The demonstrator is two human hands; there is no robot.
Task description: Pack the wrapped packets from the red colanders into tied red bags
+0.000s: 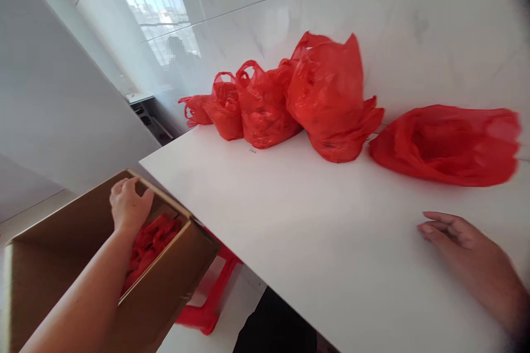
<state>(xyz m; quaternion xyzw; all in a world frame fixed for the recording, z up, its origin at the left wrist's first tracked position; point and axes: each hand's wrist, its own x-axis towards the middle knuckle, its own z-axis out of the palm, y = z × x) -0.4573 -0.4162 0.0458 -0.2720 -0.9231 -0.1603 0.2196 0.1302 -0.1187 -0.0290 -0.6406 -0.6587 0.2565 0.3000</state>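
My left hand (pixel 130 204) is over the open cardboard box (pixel 178 278) at the lower left, by its far corner. Its fingers are apart and nothing shows in them. Beneath it, red plastic (pixel 159 240) lies inside the box. Over the white table (pixel 331 231), at the right, my right hand (pixel 459 240) has loosely curved fingers, apart and with nothing between them. Beyond that hand lies an open red bag (pixel 464 146) on its side. Several filled red bags (pixel 269 107) stand in a row toward the left.
A tiled wall (pixel 414 27) rises behind the bags. Under the table edge is a red stool (pixel 207 309), near my dark-clothed leg (pixel 277 325). A grey panel (pixel 62 88) stands at the left, beyond the box.
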